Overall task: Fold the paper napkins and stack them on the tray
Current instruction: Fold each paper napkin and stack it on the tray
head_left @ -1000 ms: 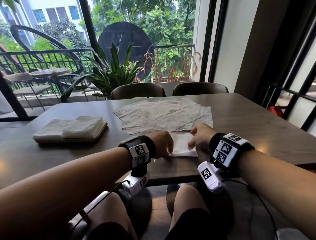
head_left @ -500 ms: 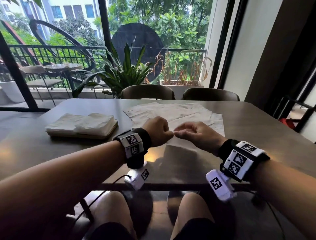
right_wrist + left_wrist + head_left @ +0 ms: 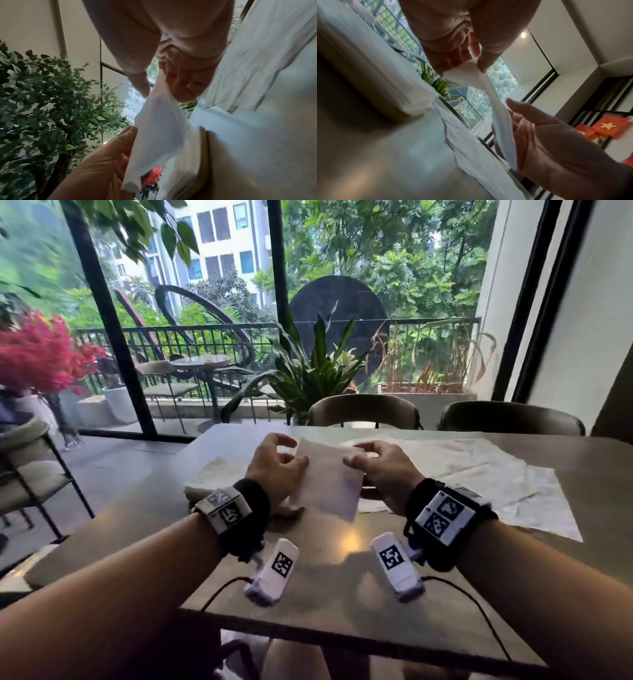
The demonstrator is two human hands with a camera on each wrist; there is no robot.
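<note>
Folded napkin (image 3: 329,479): it is being held up in the air above the table (image 3: 342,594), between the two hands, in the middle of the head view. It is white and it is tilting, with the lower corner pointing to 5 o'clock.
Left hand (image 3: 277,470): it is sitting at 9 o'clock of the folded napkin. In the left wrist view the thumb and the fingers (image 3: 485,63) are closing together on one corner of the paper and pinching it.
Right hand (image 3: 380,470): it is sitting at 3 o'clock of the folded napkin. In the right wrist view the thumb and the fingers (image 3: 142,86) are pinching the upper edge of the paper.
Tray (image 3: 191,491): it is lying on the table at 9 o'clock of the left hand, partly hidden behind the wrist. A stack of folded napkins (image 3: 222,470) is lying on it.
Flat napkins (image 3: 479,474): they are lying spread on the table at 3 o'clock of the right hand, overlapping each other.
Chairs (image 3: 363,410): two are standing at the far side of the table, at 12 o'clock.
Plant (image 3: 308,371): it is standing behind the chairs, close to the window.
</note>
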